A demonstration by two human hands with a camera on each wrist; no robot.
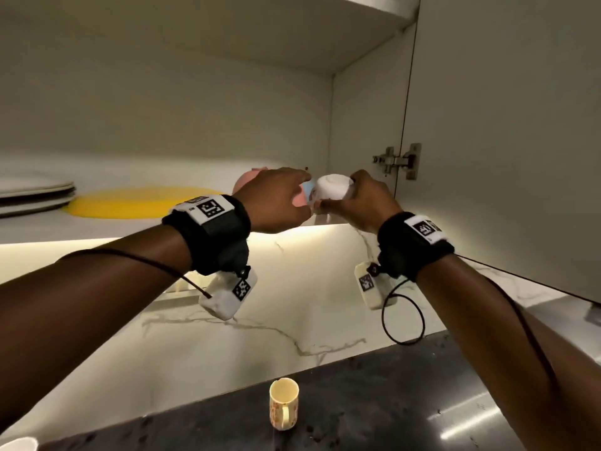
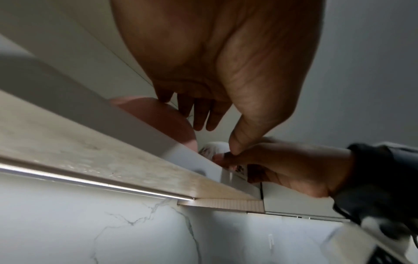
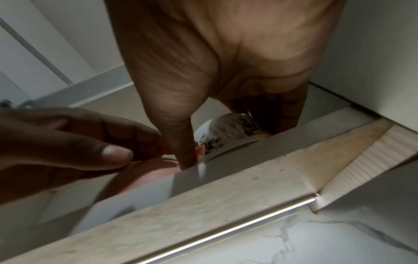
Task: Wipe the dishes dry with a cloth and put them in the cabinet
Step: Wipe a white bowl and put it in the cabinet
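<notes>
You stood at an open wall cabinet [image 1: 504, 157], lit from beneath, with a marbled wall below it. The flowered cup [image 1: 333, 187] was upside down at the front right of the lower shelf [image 1: 97, 227], tilted a little. Whether its rim already touched the board could not be told. Your right hand [image 1: 364, 203] gripped it, thumb on the near side and fingers [image 3: 285, 114] curled round the far side. Your left hand [image 1: 276, 203] was just beside it, thumb tip against your right thumb. Its fingers looked loosely bent, and I could not tell whether they pinched the cup or only steadied it.

Just left of the cup sat a pink bowl [image 1: 250, 179], upside down. Beyond it lay a yellow plate [image 1: 140, 203], then a stack of white plates [image 1: 32, 193] at the far left.

By my reading, you were partway through. Several dishes were shelved and this cup was nearly set down. Below, on the dark desk [image 1: 390, 402], a flowered mug [image 1: 284, 403] stood upright, and the edge of another white dish [image 1: 16, 444] showed at the lower left. Both probably needed wiping and shelving yet. No cloth was in view.
</notes>
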